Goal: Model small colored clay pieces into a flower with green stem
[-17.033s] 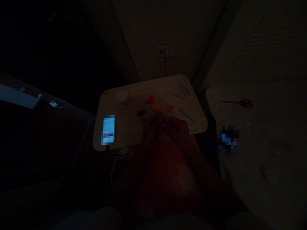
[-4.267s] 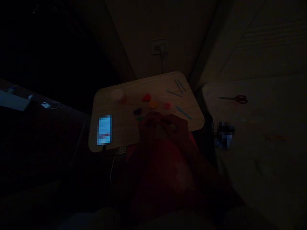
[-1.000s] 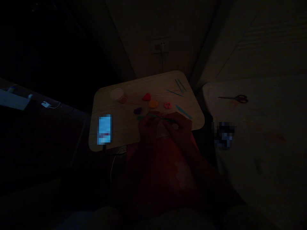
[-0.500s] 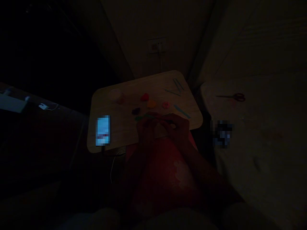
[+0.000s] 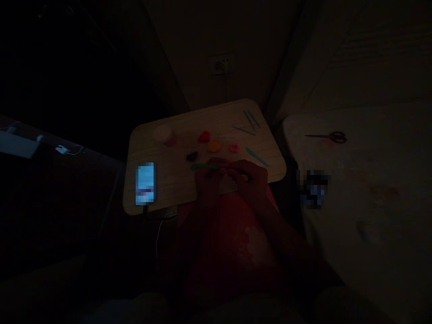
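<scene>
In dim light my two hands meet over the near edge of a small wooden table (image 5: 175,180). A slim green modelling tool (image 5: 202,167) lies across them, its wider end sticking out to the left. My left hand (image 5: 208,180) is closed around its middle. My right hand (image 5: 250,173) has its fingers pinched together at the tool's right part; anything small between the fingertips is too dark to make out. Just beyond are a dark lump of clay (image 5: 192,156), an orange lump (image 5: 213,146), a red lump (image 5: 204,136) and a pink flower-shaped ring (image 5: 234,147).
A blue flat tool (image 5: 257,156) and several thin sticks (image 5: 249,119) lie at the right. A tub (image 5: 164,133) stands back left, with a lit phone (image 5: 145,183) nearer. Scissors (image 5: 327,136) rest on a pale surface (image 5: 337,180) to the right.
The green tool shows more clearly and lies a little straighter between my hands. Both hands have shifted only slightly, and the other things stay where they were.
</scene>
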The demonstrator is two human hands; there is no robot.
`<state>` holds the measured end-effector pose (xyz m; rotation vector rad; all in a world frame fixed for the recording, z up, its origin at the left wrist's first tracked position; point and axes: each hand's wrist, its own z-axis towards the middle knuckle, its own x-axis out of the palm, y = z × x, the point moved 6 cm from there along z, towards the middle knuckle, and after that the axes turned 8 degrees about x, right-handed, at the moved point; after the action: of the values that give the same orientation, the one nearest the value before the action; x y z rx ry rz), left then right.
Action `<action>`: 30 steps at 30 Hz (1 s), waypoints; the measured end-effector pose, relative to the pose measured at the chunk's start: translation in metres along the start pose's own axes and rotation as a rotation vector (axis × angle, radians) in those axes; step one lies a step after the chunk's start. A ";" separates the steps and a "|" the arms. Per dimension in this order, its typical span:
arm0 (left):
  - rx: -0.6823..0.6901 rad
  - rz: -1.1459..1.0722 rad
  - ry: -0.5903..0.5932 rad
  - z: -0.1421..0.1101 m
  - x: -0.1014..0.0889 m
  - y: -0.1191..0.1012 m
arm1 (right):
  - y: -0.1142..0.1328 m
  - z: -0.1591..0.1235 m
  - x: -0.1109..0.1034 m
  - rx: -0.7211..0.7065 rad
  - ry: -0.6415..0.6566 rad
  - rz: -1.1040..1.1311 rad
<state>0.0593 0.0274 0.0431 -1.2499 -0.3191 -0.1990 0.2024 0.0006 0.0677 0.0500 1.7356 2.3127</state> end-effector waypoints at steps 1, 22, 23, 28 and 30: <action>0.005 0.009 -0.015 0.000 -0.001 -0.001 | 0.000 0.000 0.000 0.001 0.003 0.000; 0.001 0.051 -0.051 0.002 -0.006 0.000 | -0.002 0.000 0.004 0.038 0.015 0.064; 0.000 0.056 -0.063 0.002 -0.007 0.000 | -0.003 0.000 0.004 0.044 0.019 0.060; 0.008 0.040 -0.094 0.003 -0.007 -0.002 | -0.005 -0.001 0.005 0.060 0.020 0.066; 0.013 0.024 -0.072 0.003 -0.004 -0.004 | -0.006 -0.001 0.004 0.062 0.015 0.080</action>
<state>0.0535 0.0290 0.0462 -1.2494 -0.3670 -0.1309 0.1990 0.0023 0.0614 0.1157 1.8442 2.3199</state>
